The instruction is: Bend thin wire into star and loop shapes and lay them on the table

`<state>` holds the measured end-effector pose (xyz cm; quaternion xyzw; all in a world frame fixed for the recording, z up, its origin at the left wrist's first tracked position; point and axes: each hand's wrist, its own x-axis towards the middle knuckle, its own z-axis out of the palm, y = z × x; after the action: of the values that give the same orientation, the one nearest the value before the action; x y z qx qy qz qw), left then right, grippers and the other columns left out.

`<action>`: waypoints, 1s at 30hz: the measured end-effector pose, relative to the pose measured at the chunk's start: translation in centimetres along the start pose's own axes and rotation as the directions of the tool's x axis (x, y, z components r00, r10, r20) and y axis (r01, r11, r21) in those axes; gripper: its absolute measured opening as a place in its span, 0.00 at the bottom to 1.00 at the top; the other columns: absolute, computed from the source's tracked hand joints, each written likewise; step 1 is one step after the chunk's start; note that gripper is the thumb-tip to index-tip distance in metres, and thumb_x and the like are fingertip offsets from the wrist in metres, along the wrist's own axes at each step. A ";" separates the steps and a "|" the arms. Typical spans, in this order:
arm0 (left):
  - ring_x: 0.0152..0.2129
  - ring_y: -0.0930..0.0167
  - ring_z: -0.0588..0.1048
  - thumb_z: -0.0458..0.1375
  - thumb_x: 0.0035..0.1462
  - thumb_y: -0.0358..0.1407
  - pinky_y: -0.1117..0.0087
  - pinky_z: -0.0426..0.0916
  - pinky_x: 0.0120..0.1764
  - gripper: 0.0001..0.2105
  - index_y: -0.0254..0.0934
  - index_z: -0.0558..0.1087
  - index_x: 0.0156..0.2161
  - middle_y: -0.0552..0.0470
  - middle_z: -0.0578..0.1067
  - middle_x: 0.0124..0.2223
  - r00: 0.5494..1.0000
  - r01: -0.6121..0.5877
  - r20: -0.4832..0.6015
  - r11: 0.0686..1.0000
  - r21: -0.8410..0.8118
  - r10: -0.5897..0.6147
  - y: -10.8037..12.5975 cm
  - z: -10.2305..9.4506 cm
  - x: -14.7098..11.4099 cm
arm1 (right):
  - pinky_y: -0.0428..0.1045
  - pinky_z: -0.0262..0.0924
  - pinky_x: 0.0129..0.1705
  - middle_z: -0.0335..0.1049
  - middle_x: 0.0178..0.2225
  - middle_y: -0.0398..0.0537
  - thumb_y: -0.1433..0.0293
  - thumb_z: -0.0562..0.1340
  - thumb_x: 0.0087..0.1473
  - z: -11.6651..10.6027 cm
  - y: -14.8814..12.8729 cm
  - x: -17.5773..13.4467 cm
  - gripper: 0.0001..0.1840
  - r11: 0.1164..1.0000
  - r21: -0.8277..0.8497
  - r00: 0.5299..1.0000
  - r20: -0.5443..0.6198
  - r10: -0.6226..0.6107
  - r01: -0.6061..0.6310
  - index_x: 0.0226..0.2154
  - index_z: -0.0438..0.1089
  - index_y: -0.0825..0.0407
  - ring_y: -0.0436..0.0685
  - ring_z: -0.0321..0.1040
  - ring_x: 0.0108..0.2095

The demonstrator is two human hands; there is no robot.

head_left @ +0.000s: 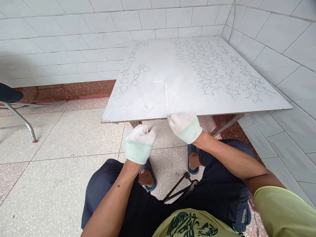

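Note:
My left hand (142,133), in a white knit glove with a pale green cuff, is closed in a pinch just below the near edge of the white tabletop (138,108). A thin wire (155,124) shows faintly at its fingertips. Against the table edge, a little to the right, my right hand (181,124) is closed in a matching glove; what its fingers hold is hidden. Many thin wire stars (208,90) lie over the right half of the table. Toward the left side lie several looped wire shapes (135,79), like figure-eights.
White tiled walls meet behind the table, and a cable (232,21) runs down the corner. At far left stands a chair with a metal leg (22,120). A dark folding metal frame (179,187) is between my slippered feet on the speckled tile floor (61,184).

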<state>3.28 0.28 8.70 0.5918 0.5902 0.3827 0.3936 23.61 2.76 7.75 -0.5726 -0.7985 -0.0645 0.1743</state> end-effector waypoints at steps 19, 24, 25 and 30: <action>0.28 0.68 0.78 0.76 0.44 0.44 0.63 0.72 0.47 0.15 0.35 0.84 0.34 0.51 0.82 0.27 0.961 -0.083 -0.255 0.768 -0.635 -0.107 0.4 -1.7 1.5 | 0.49 0.64 0.23 0.78 0.27 0.48 0.45 0.66 0.66 -2.6 0.5 2.5 0.26 -0.079 0.945 0.886 0.326 0.330 -0.318 0.40 0.73 0.53 0.55 0.74 0.23; 0.27 0.67 0.78 0.77 0.41 0.45 0.63 0.72 0.42 0.15 0.35 0.84 0.29 0.49 0.82 0.26 0.977 -0.009 -0.180 0.816 -0.579 -0.116 0.2 -2.1 1.9 | 0.55 0.64 0.40 0.76 0.29 0.49 0.61 0.60 0.72 -6.1 -0.7 0.6 0.16 0.775 0.632 0.957 -0.235 0.169 0.018 0.35 0.75 0.50 0.59 0.73 0.33; 0.27 0.67 0.78 0.77 0.40 0.45 0.63 0.72 0.42 0.16 0.35 0.83 0.28 0.49 0.82 0.26 0.981 0.002 -0.155 0.811 -0.585 -0.114 0.1 -2.1 2.1 | 0.56 0.62 0.39 0.74 0.27 0.48 0.64 0.59 0.72 -6.2 -1.1 0.6 0.16 0.866 0.477 0.979 -0.194 -0.062 0.149 0.32 0.74 0.51 0.59 0.70 0.31; 0.24 0.68 0.77 0.79 0.39 0.44 0.62 0.73 0.40 0.16 0.36 0.84 0.29 0.50 0.81 0.24 0.997 0.055 -0.002 0.747 -0.663 -0.075 -1.0 -1.5 3.1 | 0.58 0.58 0.50 0.79 0.39 0.56 0.69 0.58 0.73 -3.4 -2.4 1.9 0.13 0.905 0.085 0.909 -0.062 -0.413 0.417 0.43 0.78 0.57 0.63 0.72 0.42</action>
<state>1.55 3.36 8.30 0.3875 0.4422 0.5615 0.5823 21.48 2.61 11.77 -0.3790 -0.9003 -0.0740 0.2009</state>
